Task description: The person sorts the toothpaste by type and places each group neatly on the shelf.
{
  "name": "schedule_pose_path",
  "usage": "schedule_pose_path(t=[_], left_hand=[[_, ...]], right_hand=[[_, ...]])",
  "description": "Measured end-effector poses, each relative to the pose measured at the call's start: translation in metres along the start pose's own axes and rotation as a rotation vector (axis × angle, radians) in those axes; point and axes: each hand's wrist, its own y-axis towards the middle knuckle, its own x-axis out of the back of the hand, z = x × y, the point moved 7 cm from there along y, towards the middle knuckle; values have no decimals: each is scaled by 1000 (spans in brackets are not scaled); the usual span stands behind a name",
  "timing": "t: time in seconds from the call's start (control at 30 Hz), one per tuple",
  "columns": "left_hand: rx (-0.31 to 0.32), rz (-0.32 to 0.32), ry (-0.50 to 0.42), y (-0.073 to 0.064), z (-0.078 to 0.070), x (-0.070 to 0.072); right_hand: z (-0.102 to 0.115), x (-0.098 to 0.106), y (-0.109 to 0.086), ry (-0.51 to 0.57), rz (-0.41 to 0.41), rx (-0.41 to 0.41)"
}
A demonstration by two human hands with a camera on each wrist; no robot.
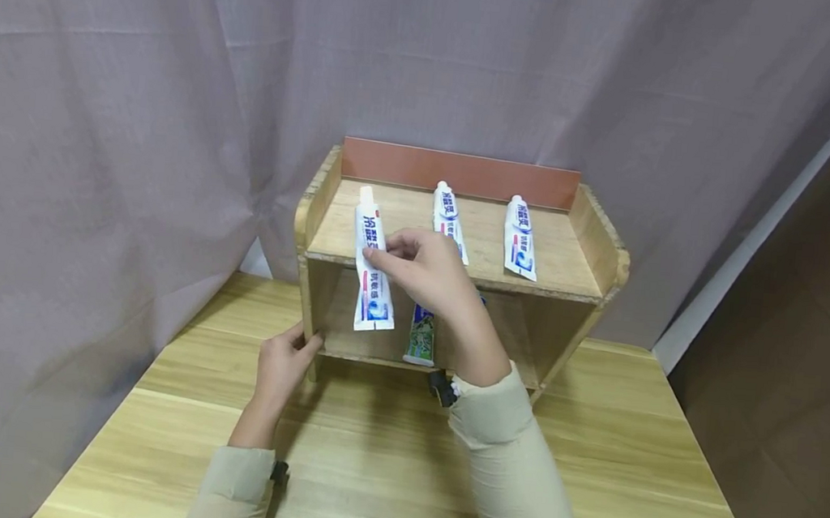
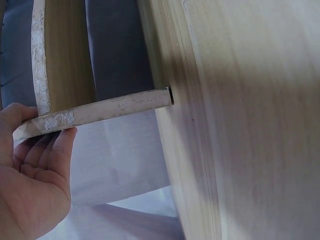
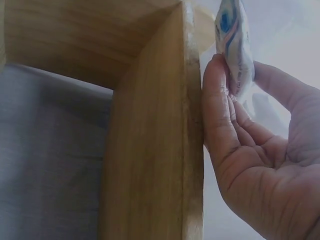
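Observation:
My right hand [image 1: 432,272] pinches a white toothpaste tube [image 1: 374,296] with blue lettering between thumb and fingers. The tube slants over the front left of the wooden shelf's top board [image 1: 487,224], cap toward the back, its flat end past the front edge. In the right wrist view, the fingers of the right hand [image 3: 265,165] are beside the board's edge [image 3: 192,125], with the tube [image 3: 235,50] above them. Low on the left, my left hand [image 1: 282,366] grips the shelf's side panel [image 2: 110,109], thumb on one face and fingers on the other.
Two more white toothpaste tubes lie on the top board, one in the middle [image 1: 446,209] and one at right [image 1: 521,239]. A green toothpaste tube [image 1: 421,341] lies on the lower board, partly behind my right arm. Grey curtain [image 1: 437,66] hangs behind the wooden table [image 1: 369,467].

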Motion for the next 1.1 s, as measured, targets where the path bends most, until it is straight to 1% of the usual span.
schedule_pose_path(t=[0.3,0.37,0.5,0.57,0.73,0.8,0.9,1.0,1.1], left_hand=[[7,-1,0,-1,2,2],[7,2,5,-1,2,3],[1,8,13,0,2,2],[2,9,15,0,2,2],[10,9,6,0,1,2],[13,17,-3,0,1,0],[21,27,-11,-2,1,-3],[24,23,-10,-2,1,-3],[14,9,-2,-1,0,-1]], right_hand=[[4,0,35,60,-33,-64],[4,0,40,103,-32,-94],[3,2,52,155,-35,-151],[3,4,58,146,-39,-182],[-3,5,73,137,-18,-304],[-7,4,78,115,-4,-337],[-12,2,85,3,13,-346],[-14,2,92,-124,13,-319],[-13,3,97,-259,-14,-276]])
